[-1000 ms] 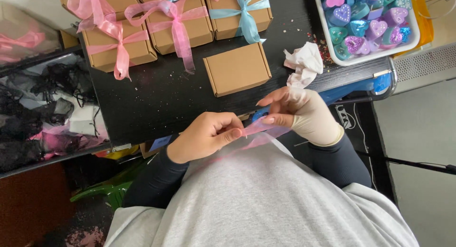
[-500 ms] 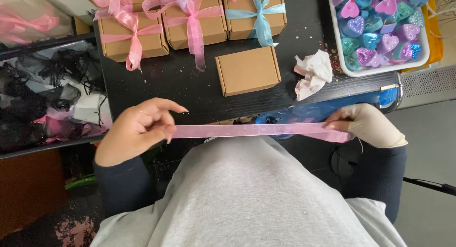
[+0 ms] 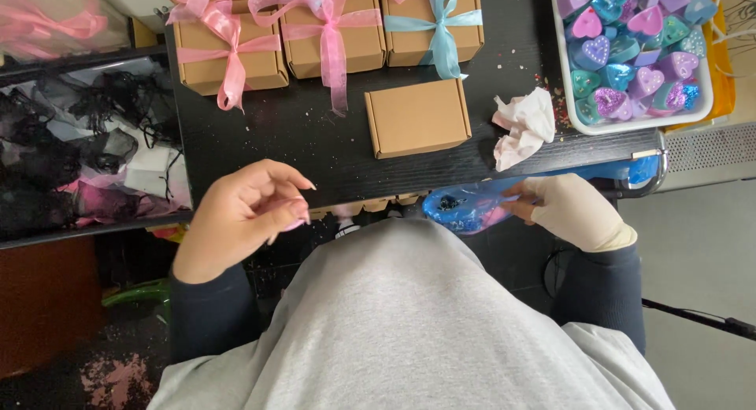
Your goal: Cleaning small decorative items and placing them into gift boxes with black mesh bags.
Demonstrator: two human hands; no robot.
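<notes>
My left hand (image 3: 240,217) hovers just in front of the black table's (image 3: 315,142) near edge. Its fingers are curled, pinching a small bit of pink ribbon (image 3: 293,221). My right hand (image 3: 571,211), in a pale beige glove, is under the table edge to the right. It grips a glossy blue plastic thing (image 3: 465,209) with some pink showing beside it. A plain brown cardboard box (image 3: 417,117) lies shut on the table between the hands, a little farther back.
Several brown boxes tied with pink ribbon (image 3: 228,55) and one tied with blue ribbon (image 3: 437,24) line the back. A crumpled tissue (image 3: 524,126) lies beside a white tray (image 3: 646,125) of coloured heart-shaped pieces. A shelf with black lace and pink fabric (image 3: 87,166) is at left.
The hands first pulled apart, stretching the pink ribbon across my lap. Now the ribbon is no longer stretched; the left hand has curled up and the right hand has drawn in to the blue thing.
</notes>
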